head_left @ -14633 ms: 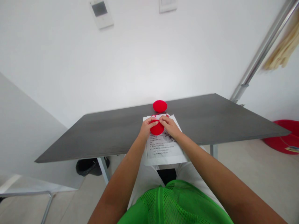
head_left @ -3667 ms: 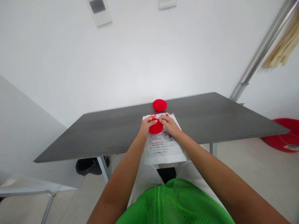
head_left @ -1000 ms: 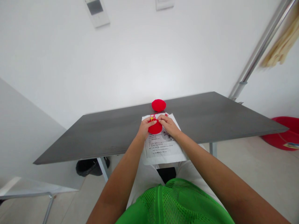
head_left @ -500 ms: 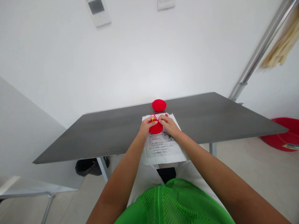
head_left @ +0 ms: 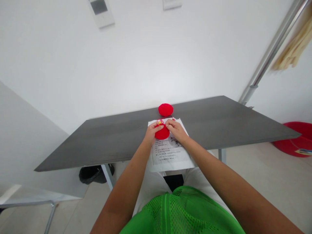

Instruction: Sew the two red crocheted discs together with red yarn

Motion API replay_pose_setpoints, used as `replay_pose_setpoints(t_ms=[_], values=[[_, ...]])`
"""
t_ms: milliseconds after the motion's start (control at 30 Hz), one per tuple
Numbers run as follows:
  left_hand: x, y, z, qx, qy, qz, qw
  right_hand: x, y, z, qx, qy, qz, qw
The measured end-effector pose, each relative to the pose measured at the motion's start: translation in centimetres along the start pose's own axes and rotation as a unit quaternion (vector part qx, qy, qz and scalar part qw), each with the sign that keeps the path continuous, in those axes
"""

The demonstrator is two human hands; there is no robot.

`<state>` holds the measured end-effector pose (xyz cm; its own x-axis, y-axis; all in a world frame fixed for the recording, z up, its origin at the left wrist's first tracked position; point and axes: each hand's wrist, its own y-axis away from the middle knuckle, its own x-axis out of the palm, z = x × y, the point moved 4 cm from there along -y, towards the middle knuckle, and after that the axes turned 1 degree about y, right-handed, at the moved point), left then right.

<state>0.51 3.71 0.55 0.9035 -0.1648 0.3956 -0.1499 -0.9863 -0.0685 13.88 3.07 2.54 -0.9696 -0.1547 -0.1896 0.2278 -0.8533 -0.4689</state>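
Red and round, one flat piece (head_left: 162, 134) sits between your two hands, low over the near side of the table (head_left: 117, 136). Your left hand (head_left: 151, 130) holds it by the upper left edge, thumb on top. Your right hand (head_left: 176, 129) pinches narrowly at the upper right edge; whether a tool is between those fingers is too small to tell. One yellow clip (head_left: 160, 123) shows beside your left fingertips, with loops of red yarn (head_left: 162, 121) too fine to count. Under your hands lies one printed sheet of paper (head_left: 170, 159), its near end past the table edge. One red ball (head_left: 165, 110) rests beyond it, near the wall. Farther out you have one black bin (head_left: 94, 175) below on the left, one red tub (head_left: 302, 139) on the floor at right, and pale gloves (head_left: 293, 48) hanging above it, their number unclear. Compared with the earliest frame, the yellow clip has come into view, while the ball and sheet have stayed put and both hands keep their grip.
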Motion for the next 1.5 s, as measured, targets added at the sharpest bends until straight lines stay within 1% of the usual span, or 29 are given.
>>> replay_pose_setpoints(t_ms=[333,600,867,1267,1500], values=[[0.22,0.03,-0.07,-0.001,0.01,0.001,1.0,0.0,-0.04,-0.21,-0.004,-0.005,0.007,1.0],[-0.07,-0.07,0.02,0.004,0.01,0.002,1.0,0.09,0.0,-0.02,-0.004,-0.008,0.014,1.0],[0.06,0.0,0.04,0.002,0.009,0.01,1.0,0.11,-0.01,-0.02,-0.006,-0.008,0.019,1.0],[0.1,-0.12,0.08,-0.003,0.001,0.017,1.0,-0.05,-0.03,-0.12,-0.015,0.002,0.014,1.0],[0.03,0.1,-0.19,0.015,-0.008,0.017,1.0,0.22,0.05,0.02,-0.018,0.013,0.012,1.0]])
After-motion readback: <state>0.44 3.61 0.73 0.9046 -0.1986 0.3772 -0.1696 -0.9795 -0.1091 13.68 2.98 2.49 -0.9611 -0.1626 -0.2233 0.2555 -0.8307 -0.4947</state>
